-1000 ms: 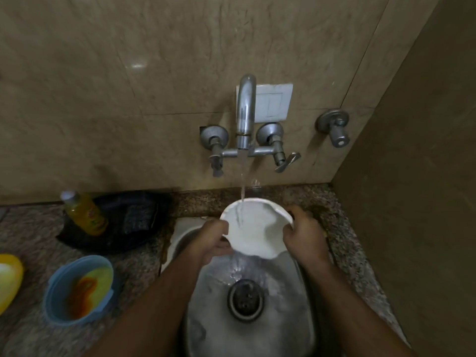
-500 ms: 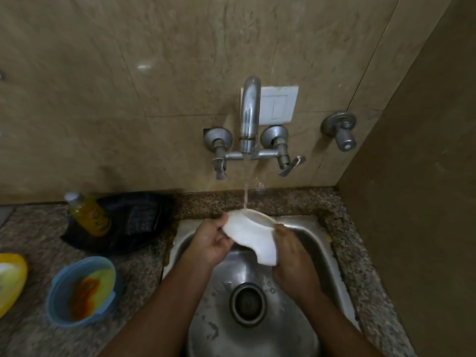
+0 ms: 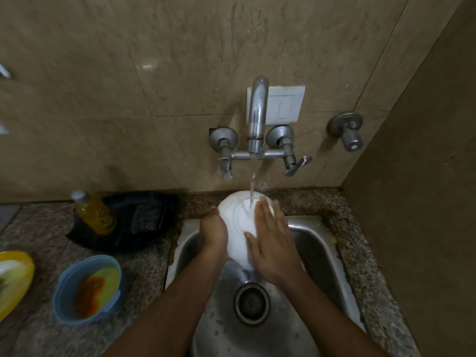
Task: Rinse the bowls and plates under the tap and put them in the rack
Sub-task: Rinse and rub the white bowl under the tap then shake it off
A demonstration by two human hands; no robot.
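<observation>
White bowl [image 3: 238,222] sits centre frame, held over the steel sink [image 3: 319,243], turned so its underside and foot ring face the camera. Water stream [image 3: 252,189] from the tap [image 3: 257,117] lands on the bowl's upper part, just beside the right fingertips.

Left hand [image 3: 213,234] holds the bowl's left rim; fingers are behind the bowl, hidden, thumb side toward the camera. Right hand [image 3: 270,243] lies flat on the bowl's back, fingers straight and spread, pointing toward the top of the frame, palm pressing on the white surface. Both forearms come in from the bottom edge of the frame.

Sink drain [image 3: 252,304] lower centre, below the bowl, wet metal around it. Speckled granite table [image 3: 144,266] surrounds the sink.

Left side of the frame: blue bowl [image 3: 87,289] with orange and yellowish residue inside, standing on the table, well apart from the sink edge. Yellow plate [image 3: 14,279] cut off by the left edge, some white and greenish residue on it. Yellow bottle [image 3: 94,212] with a pale cap, tilted, resting against a dark cloth [image 3: 139,220] by the wall.

Wall: beige tiles, white switch plate [image 3: 286,105] behind the tap spout, separate valve knob [image 3: 346,131] at upper right. No rack in view.
</observation>
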